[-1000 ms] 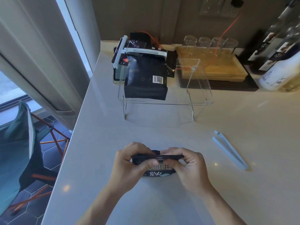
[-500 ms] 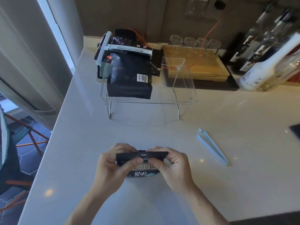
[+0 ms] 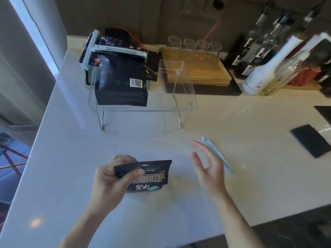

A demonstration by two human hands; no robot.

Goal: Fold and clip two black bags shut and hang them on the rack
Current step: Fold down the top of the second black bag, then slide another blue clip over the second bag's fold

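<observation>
A small black bag (image 3: 151, 176) with gold lettering stands on the white counter, its top folded over. My left hand (image 3: 111, 181) pinches the folded top at its left end. My right hand (image 3: 209, 167) hovers open to the right of the bag, fingers spread, just left of a pale blue clip (image 3: 217, 153) lying on the counter. Another black bag (image 3: 121, 83) hangs from the clear acrylic rack (image 3: 186, 104) at the back, held by a white clip (image 3: 118, 51) across its top.
Bottles (image 3: 265, 68) and a wooden tray (image 3: 200, 76) with glasses line the back wall. A black flat object (image 3: 311, 140) lies at the right. The counter's left edge drops to a floor with a chair.
My right hand has let go of the bag's folded top and moved right toward the blue clip. The left hand still holds the fold. The view has shifted right.
</observation>
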